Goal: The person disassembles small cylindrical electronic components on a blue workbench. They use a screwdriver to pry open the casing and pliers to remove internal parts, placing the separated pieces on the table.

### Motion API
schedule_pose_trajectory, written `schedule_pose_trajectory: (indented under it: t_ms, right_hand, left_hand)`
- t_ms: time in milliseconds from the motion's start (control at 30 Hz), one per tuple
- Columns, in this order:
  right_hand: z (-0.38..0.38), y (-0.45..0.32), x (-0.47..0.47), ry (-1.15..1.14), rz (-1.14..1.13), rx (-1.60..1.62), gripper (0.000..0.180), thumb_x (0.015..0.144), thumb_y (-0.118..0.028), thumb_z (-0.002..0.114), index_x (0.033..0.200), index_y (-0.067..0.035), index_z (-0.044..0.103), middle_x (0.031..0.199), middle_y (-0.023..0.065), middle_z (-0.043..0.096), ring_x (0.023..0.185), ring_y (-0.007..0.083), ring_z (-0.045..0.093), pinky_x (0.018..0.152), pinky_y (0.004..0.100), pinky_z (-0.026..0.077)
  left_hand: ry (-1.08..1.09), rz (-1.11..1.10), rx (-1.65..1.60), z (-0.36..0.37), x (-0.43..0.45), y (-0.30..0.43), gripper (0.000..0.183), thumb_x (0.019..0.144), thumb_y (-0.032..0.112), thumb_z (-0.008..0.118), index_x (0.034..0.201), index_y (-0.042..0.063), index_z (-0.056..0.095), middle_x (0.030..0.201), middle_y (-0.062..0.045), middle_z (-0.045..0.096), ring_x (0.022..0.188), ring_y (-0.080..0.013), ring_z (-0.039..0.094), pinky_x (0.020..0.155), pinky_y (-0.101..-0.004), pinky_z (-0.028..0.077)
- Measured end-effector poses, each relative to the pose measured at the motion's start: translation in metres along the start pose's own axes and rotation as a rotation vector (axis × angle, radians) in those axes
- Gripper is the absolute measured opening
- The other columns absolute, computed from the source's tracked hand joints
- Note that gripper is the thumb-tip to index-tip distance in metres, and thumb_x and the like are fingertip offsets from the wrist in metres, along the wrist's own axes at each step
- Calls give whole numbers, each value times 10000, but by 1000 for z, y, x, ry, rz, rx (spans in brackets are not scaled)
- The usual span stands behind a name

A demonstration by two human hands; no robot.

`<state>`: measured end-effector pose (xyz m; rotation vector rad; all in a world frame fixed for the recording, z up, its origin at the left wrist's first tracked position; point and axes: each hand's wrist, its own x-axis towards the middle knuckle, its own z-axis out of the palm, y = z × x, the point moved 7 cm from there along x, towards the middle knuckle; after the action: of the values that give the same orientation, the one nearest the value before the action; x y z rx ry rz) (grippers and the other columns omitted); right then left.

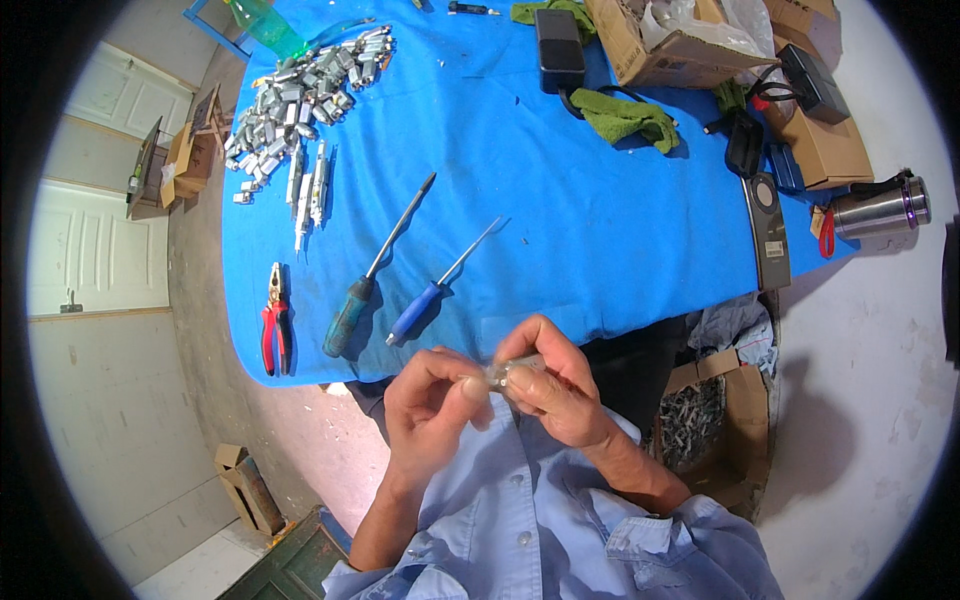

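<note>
In front of my shirt, my right hand [559, 390] grips a small pale, partly shiny part [517, 367] between thumb and fingers. My left hand [439, 405] pinches its near left end; the fingers are slightly blurred and hide much of it. On the blue table cover [600, 247] lie a screwdriver with a teal handle [349, 315] and a thinner blue-handled screwdriver or awl [416, 311]. Combination pliers with red and black handles [276, 330] rest near the left edge. Farther back is a heap of small silver metal motors [300, 105], with several slender white-and-grey assemblies [307, 187] beside it.
A green plastic bottle [266, 26] is behind the heap. At the back right stand an open cardboard box [675, 52], a black power bank-like block [560, 52] and a green cloth [626, 120]. A steel flask [877, 206] lies right. Below, a carton [746, 420] holds scrap.
</note>
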<state>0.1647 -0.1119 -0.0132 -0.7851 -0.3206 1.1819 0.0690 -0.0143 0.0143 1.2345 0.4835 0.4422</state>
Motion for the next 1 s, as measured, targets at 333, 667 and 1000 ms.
schedule_pose_trajectory:
  t_ms: [333, 667, 1000]
  right_hand:
    - [-4, -4, 3, 12, -2, 38, 224, 953, -151, 555, 1116, -21, 470, 839, 2, 528, 652, 30, 429, 565, 208, 359]
    - [-2, -4, 4, -17, -15, 9, 274, 926, -123, 547, 1157, -5, 458, 931, 51, 548, 759, 63, 479, 660, 231, 427]
    - [-7, -3, 3, -3, -16, -56, 320, 931, -116, 586, 1198, 8, 460, 1021, 83, 595, 872, 74, 537, 737, 237, 450]
  left_hand:
    - [-36, 92, 166, 1, 0, 4, 121, 927, 40, 679, 977, -39, 602, 936, -153, 630, 677, -164, 648, 569, -277, 548]
    - [93, -23, 29, -8, 1, -5, 154, 913, 84, 686, 975, -28, 600, 969, -160, 649, 663, -166, 646, 548, -282, 542]
    - [113, -90, -102, -16, 3, -18, 145, 944, 118, 663, 1001, -5, 611, 961, -159, 688, 685, -156, 636, 542, -275, 515]
